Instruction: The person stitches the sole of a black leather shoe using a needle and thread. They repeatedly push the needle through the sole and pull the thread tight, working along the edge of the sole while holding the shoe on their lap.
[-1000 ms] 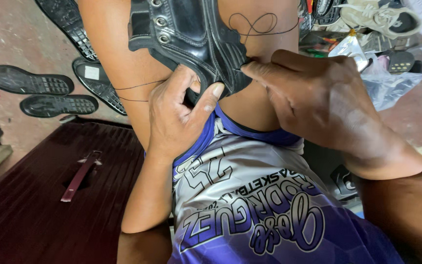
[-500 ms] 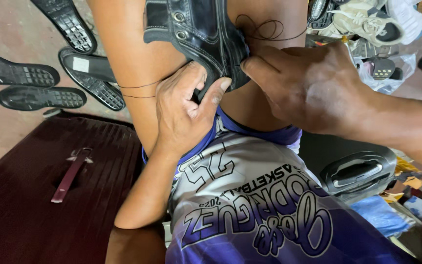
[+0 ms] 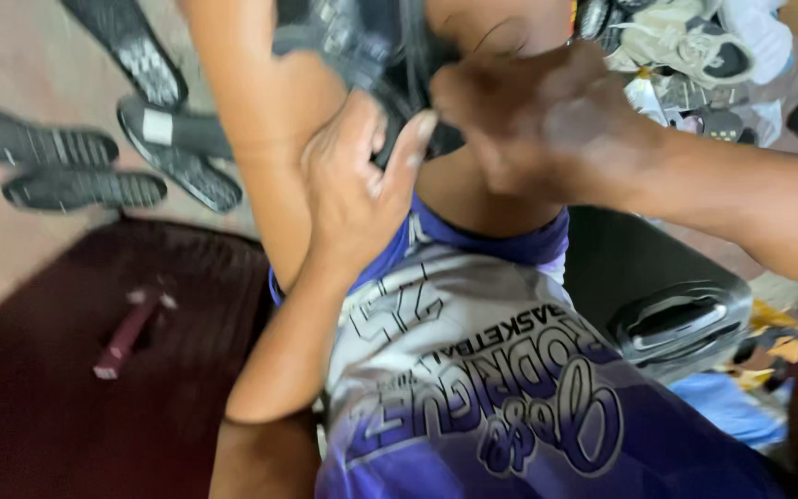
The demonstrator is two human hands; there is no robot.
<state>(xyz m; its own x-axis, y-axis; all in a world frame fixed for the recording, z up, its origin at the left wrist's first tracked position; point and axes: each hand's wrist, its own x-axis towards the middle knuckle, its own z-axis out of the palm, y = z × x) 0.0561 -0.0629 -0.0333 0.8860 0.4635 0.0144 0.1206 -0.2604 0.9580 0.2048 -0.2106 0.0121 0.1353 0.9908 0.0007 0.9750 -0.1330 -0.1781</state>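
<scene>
**Two hands work a black leather shoe held between bare knees**

A black leather shoe upper (image 3: 362,46) sits at the top of the view, wedged between the person's bare knees and partly cut off by the frame edge. It looks thick and stiff along its eyelet edge, yet pliable enough to bend; probably light, and not fragile. The firm edge near the eyelets seems the safest place to grip. A thin dark thread (image 3: 501,37) loops across the skin just beside it.

The left hand (image 3: 353,194) presses up against the shoe's lower edge, thumb raised and touching the leather, the other fingers curled together underneath. The right hand (image 3: 538,125) comes in from the right, its fingers bunched tight at the same spot; motion blur hides whether they pinch the thread, a tool or the leather itself.

Below the hands lie purple and white basketball shorts (image 3: 473,388). On the dark red mat (image 3: 48,407) to the left rests a small hammer-like tool (image 3: 126,337). Black shoe soles (image 3: 85,185) lie on the floor beyond, and a heap of sneakers (image 3: 685,46) fills the top right.
</scene>
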